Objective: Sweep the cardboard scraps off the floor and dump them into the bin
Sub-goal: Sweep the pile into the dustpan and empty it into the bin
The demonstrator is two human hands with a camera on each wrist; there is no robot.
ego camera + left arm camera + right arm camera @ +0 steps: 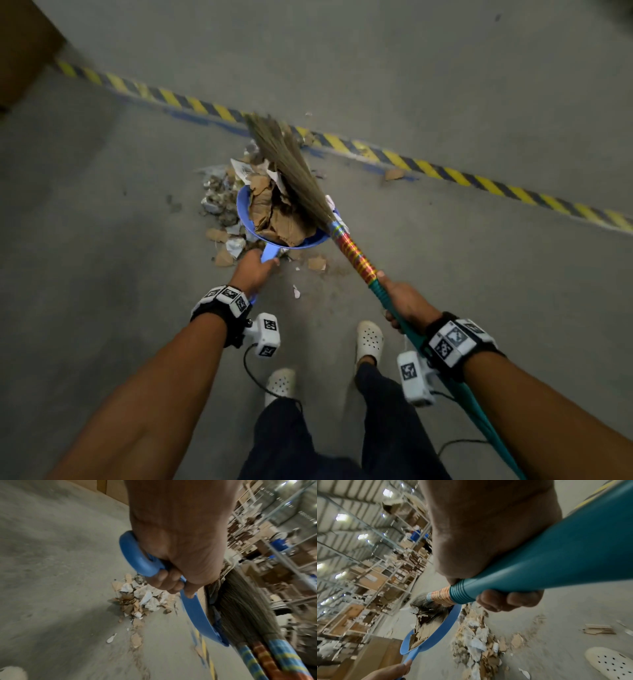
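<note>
Beside the yellow-and-black hazard tape [428, 168] on the concrete floor, the head view shows the blue dustpan [245, 219] piled with cardboard scraps [277, 216], lifted just on the person's side of the tape. The left hand [253, 267] grips its handle; the right hand [407, 301] is wrapped round the broom [356, 255], whose bristles lie across the load. More scraps sit loose on the floor around and below the pan. No bin shows in any view.

At the left wrist, the fingers [164, 582] curl tight round the looped handle, and a heap of leftover paper and cardboard [144, 599] lies beyond them.

From the right wrist, the fingers [505, 601] close round the teal shaft [556, 563], the pan [436, 631] below it brimming.

My judgement: carry the pan level, keep the bristles pressing the load down so nothing slides off, then return for the remaining heap.
</note>
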